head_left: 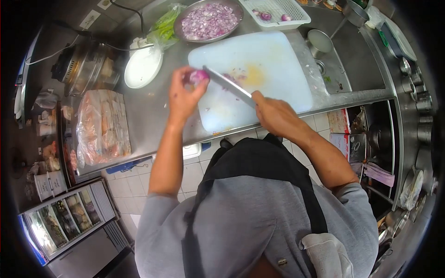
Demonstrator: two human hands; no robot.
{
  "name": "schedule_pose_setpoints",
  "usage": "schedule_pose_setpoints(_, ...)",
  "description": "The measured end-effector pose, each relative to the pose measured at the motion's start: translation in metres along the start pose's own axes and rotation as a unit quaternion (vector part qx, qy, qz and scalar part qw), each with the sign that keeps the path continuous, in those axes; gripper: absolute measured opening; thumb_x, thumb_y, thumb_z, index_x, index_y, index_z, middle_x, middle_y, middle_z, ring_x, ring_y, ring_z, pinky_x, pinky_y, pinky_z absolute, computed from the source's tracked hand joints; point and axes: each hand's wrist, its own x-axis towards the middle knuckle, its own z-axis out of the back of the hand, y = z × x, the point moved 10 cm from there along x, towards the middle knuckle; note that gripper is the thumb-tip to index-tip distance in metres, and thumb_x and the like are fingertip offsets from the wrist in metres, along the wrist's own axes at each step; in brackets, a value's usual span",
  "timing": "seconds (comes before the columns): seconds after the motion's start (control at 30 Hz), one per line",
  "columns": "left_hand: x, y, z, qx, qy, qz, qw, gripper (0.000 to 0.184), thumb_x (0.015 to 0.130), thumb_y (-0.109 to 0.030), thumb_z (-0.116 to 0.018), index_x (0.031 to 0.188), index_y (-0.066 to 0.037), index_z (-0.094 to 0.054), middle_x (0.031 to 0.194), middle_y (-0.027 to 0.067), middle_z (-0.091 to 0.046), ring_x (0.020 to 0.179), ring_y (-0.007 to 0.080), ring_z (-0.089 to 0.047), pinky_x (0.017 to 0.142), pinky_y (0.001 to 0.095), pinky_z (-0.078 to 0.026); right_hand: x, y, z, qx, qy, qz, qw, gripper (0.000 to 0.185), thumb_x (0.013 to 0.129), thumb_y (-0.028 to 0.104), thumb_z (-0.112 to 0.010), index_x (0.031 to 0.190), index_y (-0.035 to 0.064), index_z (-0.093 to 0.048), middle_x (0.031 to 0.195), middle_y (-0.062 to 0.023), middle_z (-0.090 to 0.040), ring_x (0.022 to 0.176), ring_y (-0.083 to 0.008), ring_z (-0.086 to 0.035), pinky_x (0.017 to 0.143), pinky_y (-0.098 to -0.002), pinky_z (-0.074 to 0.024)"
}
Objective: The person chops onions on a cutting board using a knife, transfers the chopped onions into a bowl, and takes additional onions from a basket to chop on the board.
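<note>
Over the left edge of the white cutting board [278, 60], my left hand [185, 95] pinches a purple-red onion [199, 77] between thumb and fingers. My right hand [273, 113] is wrapped round the handle of a kitchen knife [229, 85]. The blade slants up and left across the board, its tip close to the onion; whether they touch I cannot tell. Small purple onion scraps [236, 75] and a yellowish stain lie on the board near the blade. Behind it, a round metal bowl [177, 28] is heaped with chopped onion [211, 21].
A white plastic basket [303, 18] with a few onions stands behind the board. To the left are a white plate [143, 69], green vegetables [165, 25] in plastic and a large bagged package [103, 127]. A sink [371, 65] with a metal pot [320, 42] lies right.
</note>
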Motion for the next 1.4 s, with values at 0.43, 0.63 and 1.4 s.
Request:
schedule_pose_setpoints(0.43, -0.068, 0.043, -0.02, 0.172, -0.039, -0.036, 0.984, 0.033, 0.085, -0.015, -0.084, 0.114, -0.006, -0.07, 0.114, 0.0145, -0.07, 0.11, 0.038, -0.064, 0.095, 0.0462, -0.05, 0.015, -0.01, -0.007, -0.066, 0.046, -0.007, 0.997, 0.017, 0.095, 0.002, -0.048, 0.112, -0.0015, -0.05, 0.082, -0.0281, -0.069, 0.08, -0.0484, -0.069, 0.072, -0.0591, -0.0514)
schedule_pose_setpoints(0.63, -0.042, 0.041, -0.038, 0.106, 0.031, -0.023, 0.994, 0.016, 0.089, -0.008, -0.078, 0.103, -0.003, -0.071, 0.099, 0.0146, -0.068, 0.092, 0.0345, -0.067, 0.082, 0.0413, -0.054, 0.013, -0.019, -0.023, -0.048, 0.068, -0.03, 0.996, 0.015, 0.1, 0.008, -0.05, 0.112, 0.0004, -0.049, 0.081, -0.0277, -0.069, 0.079, -0.0502, -0.068, 0.072, -0.0609, -0.0502)
schedule_pose_setpoints(1.4, -0.04, 0.04, -0.04, 0.088, 0.03, -0.09, 0.992, 0.008, 0.089, -0.004, -0.071, 0.096, -0.005, -0.069, 0.093, 0.0136, -0.066, 0.089, 0.0377, -0.063, 0.078, 0.0462, -0.051, 0.007, 0.009, -0.025, -0.078, 0.082, -0.022, 0.993, 0.016, 0.101, 0.009, -0.053, 0.111, -0.0008, -0.047, 0.08, -0.0295, -0.069, 0.077, -0.0522, -0.067, 0.071, -0.0616, -0.0504)
